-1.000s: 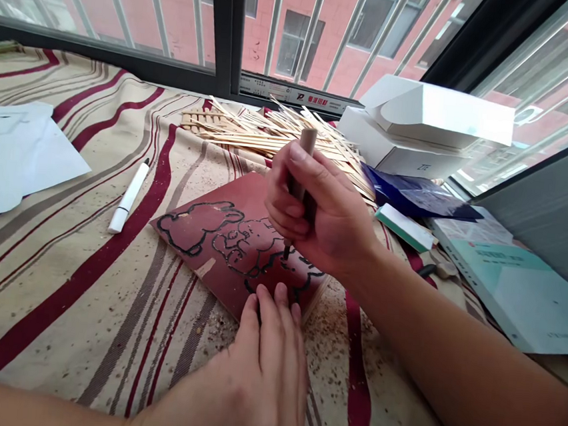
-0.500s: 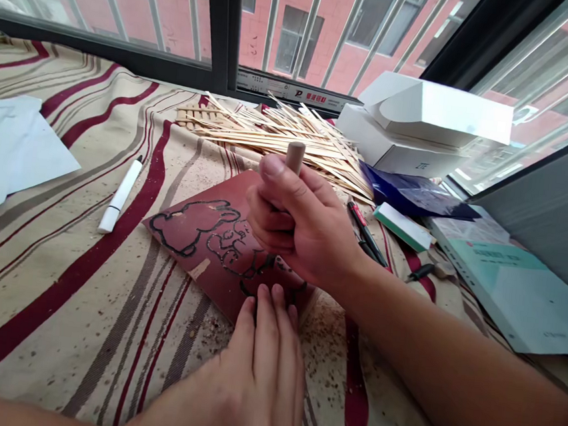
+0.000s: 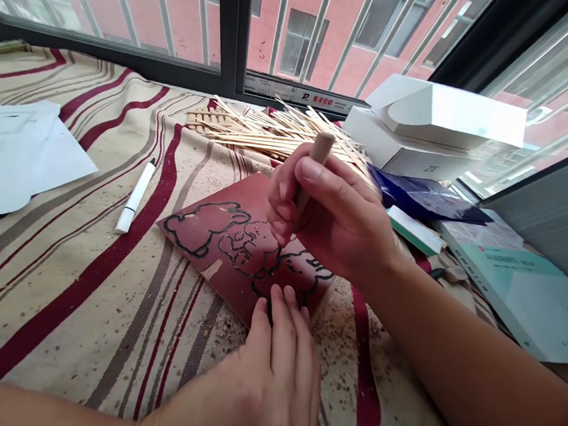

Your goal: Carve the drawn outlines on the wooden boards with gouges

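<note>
A reddish-brown board with black outlined animal figures lies at an angle on the striped cloth. My right hand is closed round a wooden-handled tool above the board's right part; the tool's lower end is hidden by the fingers. My left hand lies flat with its fingertips on the board's near edge, fingers stretched out and close together. Small crumbs are scattered on the cloth beside the board.
Left of the board lie a white marker and paper sheets. Behind are thin wooden sticks and a white box. To the right are a blue wrapper, a green-and-white block and a book.
My right hand has opened its grip somewhat and tilted the tool, whose top now leans right. The whole view has shifted slightly, with things appearing farther right.
</note>
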Action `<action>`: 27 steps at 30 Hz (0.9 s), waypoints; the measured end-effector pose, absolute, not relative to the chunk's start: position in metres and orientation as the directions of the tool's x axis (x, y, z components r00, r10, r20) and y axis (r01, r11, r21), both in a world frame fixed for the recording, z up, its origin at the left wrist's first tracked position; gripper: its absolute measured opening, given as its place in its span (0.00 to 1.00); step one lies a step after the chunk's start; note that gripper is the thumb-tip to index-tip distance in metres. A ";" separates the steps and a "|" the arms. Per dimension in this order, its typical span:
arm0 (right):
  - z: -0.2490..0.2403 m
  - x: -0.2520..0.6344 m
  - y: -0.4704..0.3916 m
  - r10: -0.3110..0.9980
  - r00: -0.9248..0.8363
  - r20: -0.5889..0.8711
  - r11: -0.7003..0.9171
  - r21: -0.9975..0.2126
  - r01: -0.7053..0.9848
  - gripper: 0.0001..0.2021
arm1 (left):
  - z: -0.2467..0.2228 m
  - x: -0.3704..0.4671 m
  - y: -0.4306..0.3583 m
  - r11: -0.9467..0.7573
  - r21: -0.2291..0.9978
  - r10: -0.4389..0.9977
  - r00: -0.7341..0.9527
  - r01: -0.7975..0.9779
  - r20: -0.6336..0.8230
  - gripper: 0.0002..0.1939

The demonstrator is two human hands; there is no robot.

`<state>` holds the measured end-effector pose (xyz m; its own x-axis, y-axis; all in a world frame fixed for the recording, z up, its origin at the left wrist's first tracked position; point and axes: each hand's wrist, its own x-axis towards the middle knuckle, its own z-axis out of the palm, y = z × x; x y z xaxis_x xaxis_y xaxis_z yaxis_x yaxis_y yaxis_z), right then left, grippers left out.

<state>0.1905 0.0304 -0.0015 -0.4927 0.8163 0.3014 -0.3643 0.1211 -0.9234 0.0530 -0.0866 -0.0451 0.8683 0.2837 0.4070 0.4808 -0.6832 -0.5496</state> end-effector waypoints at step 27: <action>-0.002 0.167 0.019 0.765 -0.566 0.306 0.151 -0.941 -0.304 0.19 | -0.045 0.052 -0.095 -0.681 -0.529 0.315 0.854 0.507 0.413 0.24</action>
<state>0.1667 0.0193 -0.0022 -0.5661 0.7654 0.3060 -0.3043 0.1510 -0.9405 0.0522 -0.0952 -0.0450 0.8544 0.3149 0.4132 0.5067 -0.6807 -0.5291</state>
